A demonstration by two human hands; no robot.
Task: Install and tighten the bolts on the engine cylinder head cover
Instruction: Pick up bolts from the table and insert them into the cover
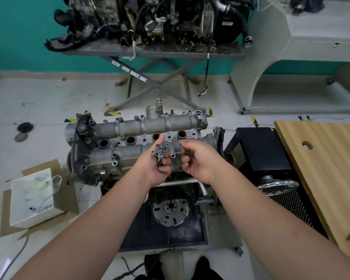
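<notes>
Two bare hands hover over the cylinder head cover (pixel 141 138), which sits on the engine in the middle of the floor. The left hand (pixel 158 168) is curled into a fist around a bunch of bolts (pixel 160 151), gripping their shanks so the flanged heads stand up above the fingers; about nine heads can be counted, though a few overlap and the tally is not certain. The right hand (pixel 198 160), just beside the left, has its fingers bent inward and pinches a single bolt (pixel 189 153) between thumb and fingertips, the dark shank lying across the fingers. Neither hand touches the cover. Four round, dark wells run in a row down the middle of the cover, between its two long rounded housings, and small bolt bosses dot its edges; several of the holes near the hands look unfilled. To the left on the floor a white box (pixel 32 199) sits on flattened cardboard (pixel 67 201). To the right are a black metal cabinet (pixel 265 150) and the corner of a wooden tabletop (pixel 321 158). At the back, a second engine (pixel 150 19) rests on a folding stand (pixel 156 81).
</notes>
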